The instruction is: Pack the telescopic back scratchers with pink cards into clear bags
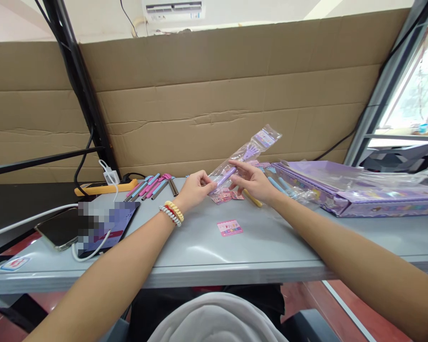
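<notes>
A clear plastic sleeve [225, 164] with a printed card [265, 138] at its upper end is held tilted above the table. Inside it lies a purple back scratcher [250, 153] with a hand-shaped head. My left hand [199, 189] pinches the sleeve's lower left end, fingers closed. My right hand [251, 180] has its fingers apart, the index fingertip against the sleeve's middle. Beneath my hands are several small pink cards [225, 195] and a yellow stick [252, 198], partly covered. A single pink card [229, 227] lies nearer me on the table.
Loose back scratchers [152, 186] lie at the left rear. A phone [59, 229], a tablet [123, 221] and a white cable [99, 251] occupy the table's left side. Bagged blue back scratchers [283, 184] and an open purple box [374, 203] are on the right. Cardboard [217, 95] walls the back.
</notes>
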`<state>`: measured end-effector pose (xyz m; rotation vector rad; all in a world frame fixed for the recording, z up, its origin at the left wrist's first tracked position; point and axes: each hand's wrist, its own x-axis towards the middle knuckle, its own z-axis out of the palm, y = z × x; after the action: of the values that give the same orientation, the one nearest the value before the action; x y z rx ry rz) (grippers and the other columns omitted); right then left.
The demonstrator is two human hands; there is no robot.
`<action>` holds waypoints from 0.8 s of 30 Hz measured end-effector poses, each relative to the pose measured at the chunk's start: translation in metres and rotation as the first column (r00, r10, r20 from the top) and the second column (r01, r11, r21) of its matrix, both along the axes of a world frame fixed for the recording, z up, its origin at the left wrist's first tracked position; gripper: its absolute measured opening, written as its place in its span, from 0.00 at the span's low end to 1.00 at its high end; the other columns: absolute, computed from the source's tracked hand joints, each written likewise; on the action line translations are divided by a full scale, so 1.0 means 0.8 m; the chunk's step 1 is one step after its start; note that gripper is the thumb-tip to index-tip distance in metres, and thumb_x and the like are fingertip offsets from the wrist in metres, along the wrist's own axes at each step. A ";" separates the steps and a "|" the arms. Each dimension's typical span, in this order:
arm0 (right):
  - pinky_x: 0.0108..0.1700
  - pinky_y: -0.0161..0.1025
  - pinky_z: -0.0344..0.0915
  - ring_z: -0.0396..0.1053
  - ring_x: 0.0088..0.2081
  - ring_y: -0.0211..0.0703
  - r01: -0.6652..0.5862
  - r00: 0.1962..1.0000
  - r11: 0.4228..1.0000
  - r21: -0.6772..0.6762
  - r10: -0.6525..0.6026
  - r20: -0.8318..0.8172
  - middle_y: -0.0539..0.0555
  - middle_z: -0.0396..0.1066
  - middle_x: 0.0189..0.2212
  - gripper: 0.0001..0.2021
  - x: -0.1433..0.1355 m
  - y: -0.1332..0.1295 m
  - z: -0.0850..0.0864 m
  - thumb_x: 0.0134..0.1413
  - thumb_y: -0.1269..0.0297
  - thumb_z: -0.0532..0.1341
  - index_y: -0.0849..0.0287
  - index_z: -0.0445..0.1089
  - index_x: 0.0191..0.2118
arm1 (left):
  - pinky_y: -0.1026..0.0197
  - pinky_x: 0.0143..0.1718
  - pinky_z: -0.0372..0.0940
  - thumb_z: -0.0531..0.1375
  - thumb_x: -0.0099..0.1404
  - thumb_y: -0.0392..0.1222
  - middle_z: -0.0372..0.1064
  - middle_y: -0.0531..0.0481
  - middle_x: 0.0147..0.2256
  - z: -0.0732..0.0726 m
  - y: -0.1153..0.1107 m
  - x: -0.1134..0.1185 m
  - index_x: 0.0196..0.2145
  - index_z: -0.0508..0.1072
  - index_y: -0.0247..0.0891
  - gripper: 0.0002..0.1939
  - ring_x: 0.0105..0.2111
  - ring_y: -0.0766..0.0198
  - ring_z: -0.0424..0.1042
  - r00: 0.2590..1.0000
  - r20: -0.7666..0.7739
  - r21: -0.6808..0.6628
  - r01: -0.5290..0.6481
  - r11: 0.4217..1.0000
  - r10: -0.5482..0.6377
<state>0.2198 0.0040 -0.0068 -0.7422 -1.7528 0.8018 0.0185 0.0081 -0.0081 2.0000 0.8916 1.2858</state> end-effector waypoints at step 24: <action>0.31 0.42 0.71 0.69 0.32 0.44 -0.037 0.998 0.999 -0.019 0.037 0.041 0.51 0.66 0.32 0.34 -0.017 -0.016 -0.006 0.36 0.65 0.70 0.51 0.57 0.52 | 0.60 0.30 0.67 0.62 0.56 0.41 0.72 0.49 0.28 -0.005 -0.012 0.016 0.45 0.58 0.37 0.22 0.27 0.65 0.72 0.975 0.038 -0.301 0.220 0.928 -0.219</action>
<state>0.2063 -0.0088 -0.0114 -0.7448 -1.8026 0.8335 0.0313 -0.0014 -0.0124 1.7948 0.7843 0.9635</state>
